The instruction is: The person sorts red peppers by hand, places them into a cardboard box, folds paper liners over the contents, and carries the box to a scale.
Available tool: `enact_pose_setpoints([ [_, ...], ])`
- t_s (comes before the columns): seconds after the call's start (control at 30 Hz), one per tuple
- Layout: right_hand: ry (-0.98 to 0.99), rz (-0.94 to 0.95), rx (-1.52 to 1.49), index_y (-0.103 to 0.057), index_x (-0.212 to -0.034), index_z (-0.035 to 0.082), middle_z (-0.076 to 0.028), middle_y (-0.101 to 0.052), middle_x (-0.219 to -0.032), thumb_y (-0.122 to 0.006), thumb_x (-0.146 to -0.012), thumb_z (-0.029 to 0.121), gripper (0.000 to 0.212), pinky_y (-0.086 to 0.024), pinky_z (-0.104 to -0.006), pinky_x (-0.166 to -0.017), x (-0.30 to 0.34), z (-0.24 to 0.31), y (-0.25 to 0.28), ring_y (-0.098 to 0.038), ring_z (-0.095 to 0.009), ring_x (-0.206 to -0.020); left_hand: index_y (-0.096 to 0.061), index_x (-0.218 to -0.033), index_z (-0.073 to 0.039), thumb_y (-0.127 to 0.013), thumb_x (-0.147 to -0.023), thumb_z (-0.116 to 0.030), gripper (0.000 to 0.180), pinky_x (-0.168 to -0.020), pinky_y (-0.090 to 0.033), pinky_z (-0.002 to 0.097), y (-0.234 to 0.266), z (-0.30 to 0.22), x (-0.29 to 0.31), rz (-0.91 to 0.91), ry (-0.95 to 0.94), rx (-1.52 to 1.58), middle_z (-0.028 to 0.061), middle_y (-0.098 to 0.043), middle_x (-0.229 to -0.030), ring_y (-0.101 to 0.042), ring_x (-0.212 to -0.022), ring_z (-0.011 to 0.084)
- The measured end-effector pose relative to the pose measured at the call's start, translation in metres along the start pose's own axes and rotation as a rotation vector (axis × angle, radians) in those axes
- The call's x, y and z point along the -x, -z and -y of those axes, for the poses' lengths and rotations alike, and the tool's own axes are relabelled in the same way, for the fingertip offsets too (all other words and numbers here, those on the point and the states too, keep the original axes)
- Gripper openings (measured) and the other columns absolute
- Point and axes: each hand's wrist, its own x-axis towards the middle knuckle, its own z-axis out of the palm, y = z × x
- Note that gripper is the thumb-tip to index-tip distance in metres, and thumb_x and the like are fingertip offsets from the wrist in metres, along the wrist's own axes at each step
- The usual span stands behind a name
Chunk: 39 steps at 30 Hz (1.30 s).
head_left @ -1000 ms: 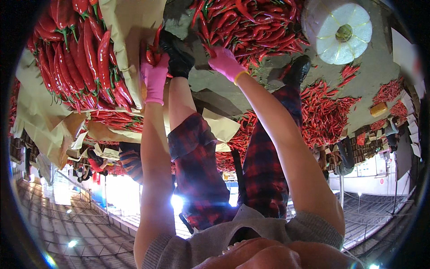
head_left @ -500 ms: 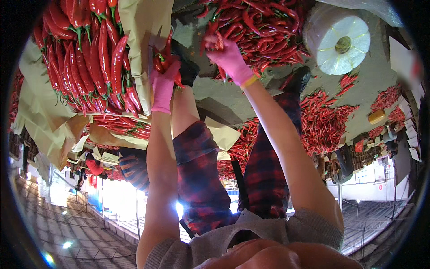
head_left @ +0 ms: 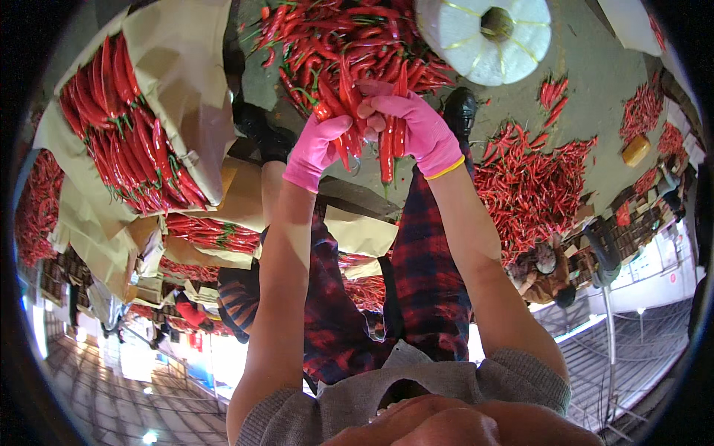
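Note:
Both my hands wear pink gloves that leave fingertips bare, and they meet in front of a pile of red chili peppers [head_left: 327, 37] on the floor. My left hand [head_left: 318, 149] is closed round several red chilies [head_left: 343, 93], some with green stems. Close beside it, my right hand [head_left: 420, 128] grips long red chilies [head_left: 387, 160] that hang below its fingers. Exactly how many each hand holds is hidden by the fingers and the pile behind. To the left, red chilies [head_left: 137, 145] lie in neat rows in a box lined with brown paper [head_left: 182, 67].
A big white roll [head_left: 457, 44] with yellow ties stands right of the pile. Another chili heap [head_left: 532, 186] lies by my right leg. Farther right is a yellow object [head_left: 635, 150]. More chilies [head_left: 212, 229] sit in paper near my left knee. A person [head_left: 549, 271] crouches beyond the right heap.
My hands have come together, the left moving right, away from the box, and the right closing in with chilies. The view has shifted, so the box appears farther left.

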Motion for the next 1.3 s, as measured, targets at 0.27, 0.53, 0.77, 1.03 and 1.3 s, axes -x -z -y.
enact_pose_setpoints([
  [0.27, 0.360, -0.311, 0.576, -0.065, -0.108, -0.001, -0.005, -0.068, -0.089, -0.073, -0.081, 0.009, 0.030, -0.052, -0.0277, -0.071, 0.079, 0.021, 0.056, -0.063, -0.011, -0.079, -0.058, -0.123, -0.002, -0.062, -0.090, -0.004, 0.034, -0.074, -0.056, 0.0315, -0.080, 0.044, -0.038, -0.158, 0.179, -0.309, 0.0069, -0.067, -0.105, -0.067, -0.087, 0.0180],
  [0.53, 0.649, -0.282, 0.423, -0.018, -0.153, 0.004, -0.007, -0.045, -0.142, -0.077, -0.071, -0.003, 0.102, -0.042, -0.0298, -0.103, 0.164, 0.043, 0.135, -0.046, -0.016, -0.126, -0.050, -0.134, -0.005, -0.059, -0.097, -0.015, 0.040, -0.087, -0.054, 0.0328, -0.156, 0.168, -0.109, -0.337, 0.141, -0.794, 0.0100, -0.058, -0.128, -0.061, -0.111, 0.0178],
  [0.77, 0.753, -0.252, 0.210, -0.019, -0.154, 0.006, -0.009, -0.044, -0.145, -0.073, -0.067, -0.012, 0.103, -0.044, -0.0334, -0.102, 0.253, 0.126, 0.288, -0.048, -0.018, -0.125, -0.044, -0.139, -0.011, -0.061, -0.097, -0.029, 0.048, -0.096, -0.049, 0.0375, -0.210, 0.317, -0.236, 0.014, 0.551, -0.377, 0.0087, -0.058, -0.127, -0.060, -0.112, 0.0220],
  [1.03, 0.606, -0.749, 0.332, -0.032, -0.147, 0.006, -0.013, -0.058, -0.130, -0.076, -0.070, -0.004, 0.089, -0.052, -0.0362, -0.092, 0.326, 0.270, 0.484, -0.059, -0.023, -0.111, -0.040, -0.143, -0.002, -0.061, -0.095, -0.038, 0.063, -0.105, -0.042, 0.0381, -0.287, 0.511, -0.429, 0.099, 0.346, -0.886, 0.0139, -0.053, -0.138, -0.054, -0.123, 0.0260],
  [1.3, 0.424, -1.281, 0.724, -0.015, -0.155, 0.005, -0.021, -0.033, -0.153, -0.071, -0.086, 0.039, 0.096, -0.038, -0.0403, -0.108, 0.343, 0.233, 0.637, -0.041, -0.029, -0.136, -0.028, -0.151, -0.003, -0.060, -0.093, -0.035, 0.074, -0.119, -0.021, 0.0419, -0.252, 0.476, -0.318, -0.090, 0.246, -1.206, 0.0215, -0.030, -0.155, -0.025, -0.146, 0.0328],
])
